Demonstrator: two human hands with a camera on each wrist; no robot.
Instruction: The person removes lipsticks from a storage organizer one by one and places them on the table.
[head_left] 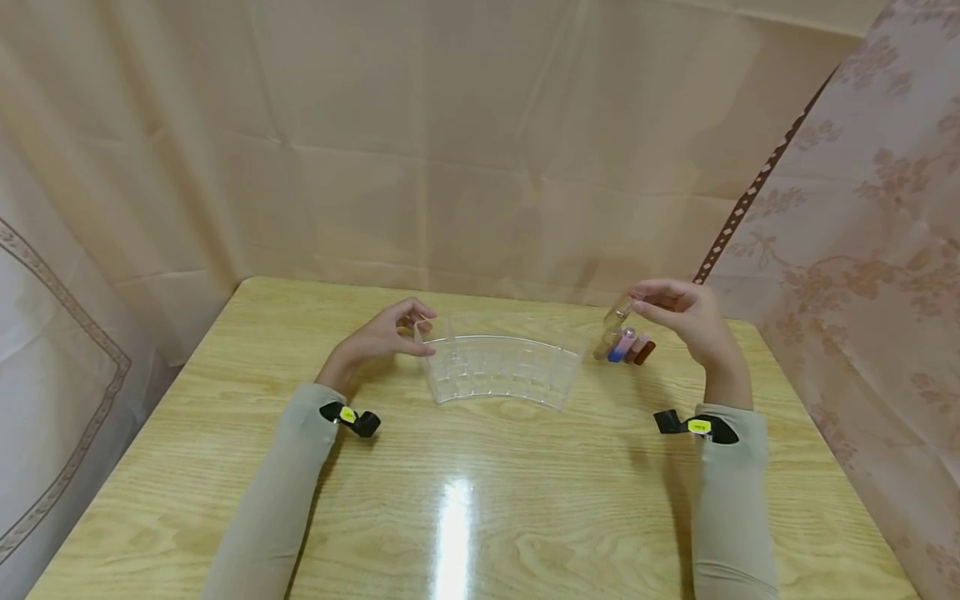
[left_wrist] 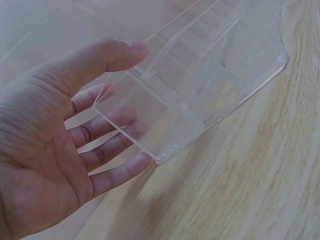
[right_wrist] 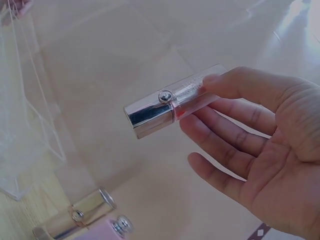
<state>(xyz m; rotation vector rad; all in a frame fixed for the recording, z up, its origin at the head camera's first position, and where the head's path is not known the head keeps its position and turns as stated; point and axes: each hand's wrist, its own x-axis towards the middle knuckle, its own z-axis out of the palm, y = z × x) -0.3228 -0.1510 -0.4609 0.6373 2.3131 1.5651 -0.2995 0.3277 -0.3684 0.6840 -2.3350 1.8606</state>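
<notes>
A clear plastic organizer with small compartments and a curved front sits on the table. My left hand holds its left end, thumb at the upper edge and fingers spread behind the side panel. My right hand pinches a lipstick tube between thumb and fingers, raised above several other tubes. This lipstick has a shiny silver part with a round stud and a clear section showing some red. Below it stand a gold tube and a pink tube with a silver knob.
Beside the gold tube in the head view are a pink-and-blue tube and a dark red-brown tube. A wood-grain table carries everything. Beige curtains hang behind it, and a floral cloth hangs on the right.
</notes>
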